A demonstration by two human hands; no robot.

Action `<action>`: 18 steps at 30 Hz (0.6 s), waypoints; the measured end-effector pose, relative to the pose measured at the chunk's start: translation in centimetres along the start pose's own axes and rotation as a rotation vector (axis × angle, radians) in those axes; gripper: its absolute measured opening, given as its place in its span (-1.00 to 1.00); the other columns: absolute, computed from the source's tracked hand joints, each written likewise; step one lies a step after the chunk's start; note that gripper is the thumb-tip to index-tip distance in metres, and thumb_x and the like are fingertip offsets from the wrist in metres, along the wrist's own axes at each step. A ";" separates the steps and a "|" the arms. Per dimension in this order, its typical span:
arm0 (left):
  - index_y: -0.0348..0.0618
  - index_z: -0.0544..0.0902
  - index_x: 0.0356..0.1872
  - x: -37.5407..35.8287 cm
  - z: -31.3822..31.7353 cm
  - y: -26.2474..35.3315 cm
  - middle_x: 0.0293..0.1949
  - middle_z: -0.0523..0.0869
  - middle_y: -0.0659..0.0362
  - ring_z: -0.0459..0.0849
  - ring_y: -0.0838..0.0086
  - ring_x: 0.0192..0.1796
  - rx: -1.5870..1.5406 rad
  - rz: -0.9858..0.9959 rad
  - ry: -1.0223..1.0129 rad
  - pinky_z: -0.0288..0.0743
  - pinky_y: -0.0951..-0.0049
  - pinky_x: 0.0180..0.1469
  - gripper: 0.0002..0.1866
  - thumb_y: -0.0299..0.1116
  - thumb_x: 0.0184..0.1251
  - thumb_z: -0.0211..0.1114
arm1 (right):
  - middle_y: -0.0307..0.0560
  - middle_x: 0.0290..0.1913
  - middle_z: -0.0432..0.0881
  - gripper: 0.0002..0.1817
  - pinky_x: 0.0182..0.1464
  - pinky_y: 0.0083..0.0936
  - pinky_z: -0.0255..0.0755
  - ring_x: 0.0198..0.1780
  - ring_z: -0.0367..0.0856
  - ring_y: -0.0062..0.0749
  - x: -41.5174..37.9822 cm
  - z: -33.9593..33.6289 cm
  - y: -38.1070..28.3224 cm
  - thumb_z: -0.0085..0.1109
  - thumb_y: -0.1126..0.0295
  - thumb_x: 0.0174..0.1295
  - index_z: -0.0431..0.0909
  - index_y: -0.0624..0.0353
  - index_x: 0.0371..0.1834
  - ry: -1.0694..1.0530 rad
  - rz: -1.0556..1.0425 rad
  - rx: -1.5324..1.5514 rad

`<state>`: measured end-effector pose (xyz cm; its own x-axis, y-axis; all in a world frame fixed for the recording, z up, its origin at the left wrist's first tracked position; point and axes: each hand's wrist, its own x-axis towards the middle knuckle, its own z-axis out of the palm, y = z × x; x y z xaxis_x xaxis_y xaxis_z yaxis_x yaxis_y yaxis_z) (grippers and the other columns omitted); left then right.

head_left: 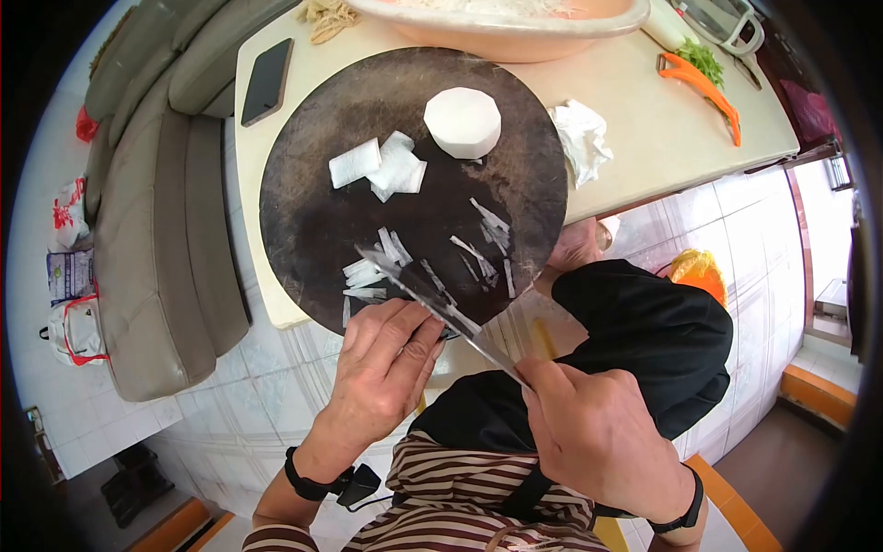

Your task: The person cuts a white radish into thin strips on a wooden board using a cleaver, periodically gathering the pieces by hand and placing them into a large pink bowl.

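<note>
My right hand (598,423) is closed round the handle of a knife (451,319), whose blade points up and left over the near part of a round dark board (303,193). Beside the blade, at the board's near edge, my left hand (386,354) has its fingers bent and pressed together; what lies under the fingertips is hidden. Thin white strips (497,230) are scattered on the board on both sides of the blade. Farther back lie flat white slices (354,164) and a thick round white piece (463,123).
A phone (267,83) lies left of the board. Behind stands a large basin (506,37) with white shreds. On the right are a crumpled tissue (581,143), an orange peeler (704,87) and green leaves (704,63). A grey sofa (156,248) stands at the left.
</note>
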<state>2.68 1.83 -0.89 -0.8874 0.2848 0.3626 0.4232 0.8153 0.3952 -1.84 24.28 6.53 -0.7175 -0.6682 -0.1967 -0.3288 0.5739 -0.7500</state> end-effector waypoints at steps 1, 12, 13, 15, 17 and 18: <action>-0.37 0.72 -0.13 -0.1 0.0 0.0 -0.05 0.66 0.03 0.61 0.15 -0.03 0.002 0.000 0.006 0.49 0.18 0.00 -0.66 -0.57 -0.01 0.49 | 0.11 -0.50 0.53 -0.76 -0.54 -0.19 0.40 -0.56 0.56 0.06 -0.2 0.0 0.0 0.16 0.58 0.06 0.41 0.38 -0.19 -0.029 0.001 -0.033; -0.39 0.71 -0.26 -0.7 -0.1 -0.1 -0.13 0.64 0.01 0.59 0.13 -0.09 -0.016 0.013 -0.028 0.45 0.12 -0.02 -0.74 -0.62 -0.05 0.47 | -0.07 -0.56 0.51 -0.78 -0.63 -0.48 0.40 -0.63 0.60 -0.32 0.3 -0.2 -0.4 0.19 0.53 -0.03 0.48 0.41 -0.30 -0.044 -0.163 -0.399; -0.39 0.71 -0.26 -0.8 0.0 -0.1 -0.13 0.64 0.01 0.58 0.11 -0.07 -0.018 0.011 -0.029 0.44 0.12 -0.01 -0.75 -0.62 -0.05 0.46 | -0.09 -0.57 0.51 -0.80 -0.63 -0.50 0.40 -0.63 0.60 -0.36 0.7 0.2 -0.5 0.19 0.53 -0.04 0.48 0.39 -0.33 -0.039 -0.168 -0.455; -0.39 0.71 -0.25 -0.8 0.0 0.2 -0.12 0.64 0.00 0.58 0.10 -0.05 -0.008 -0.006 -0.035 0.43 0.11 0.00 -0.75 -0.62 -0.04 0.46 | -0.11 -0.58 0.51 -0.82 -0.64 -0.52 0.40 -0.63 0.59 -0.39 1.4 0.6 -0.6 0.19 0.53 -0.04 0.48 0.38 -0.36 -0.031 -0.174 -0.511; -0.39 0.71 -0.25 -0.8 0.0 0.5 -0.11 0.64 0.00 0.58 0.09 -0.02 0.006 -0.022 -0.044 0.43 0.10 0.02 -0.75 -0.62 -0.03 0.45 | -0.11 -0.60 0.51 -0.84 -0.63 -0.52 0.41 -0.62 0.59 -0.39 1.9 0.7 -0.6 0.19 0.54 -0.05 0.47 0.35 -0.39 -0.031 -0.187 -0.519; -0.39 0.71 -0.25 -0.6 0.2 0.8 -0.10 0.64 -0.01 0.58 0.09 -0.02 0.023 -0.044 -0.017 0.42 0.09 0.03 -0.75 -0.62 -0.03 0.46 | -0.11 -0.60 0.51 -0.84 -0.63 -0.52 0.41 -0.62 0.59 -0.39 2.1 0.6 -0.5 0.19 0.54 -0.05 0.47 0.35 -0.39 -0.028 -0.188 -0.518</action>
<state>3.49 2.43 -0.98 -0.9081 0.2569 0.3308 0.3795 0.8388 0.3905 -2.81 22.32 6.12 -0.6030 -0.7900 -0.1110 -0.7140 0.5965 -0.3666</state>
